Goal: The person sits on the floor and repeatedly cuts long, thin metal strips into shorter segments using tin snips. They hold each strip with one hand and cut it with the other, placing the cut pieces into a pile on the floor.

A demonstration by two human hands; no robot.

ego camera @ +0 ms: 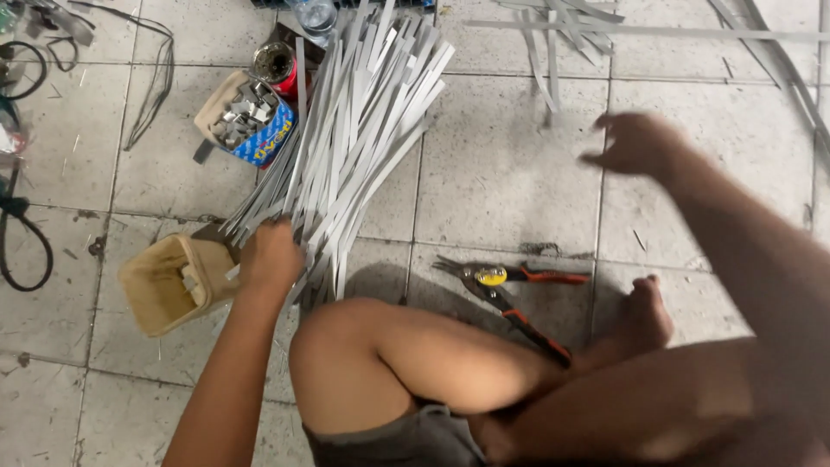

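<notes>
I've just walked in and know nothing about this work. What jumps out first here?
The big fan of grey metal strips spread on the tiled floor at upper centre, with the left hand resting on its lower end. To the right, tin snips with orange handles lie by the knee, and the right hand, blurred, hangs empty above the floor. A box of small metal clips sits left of the strips.
</notes>
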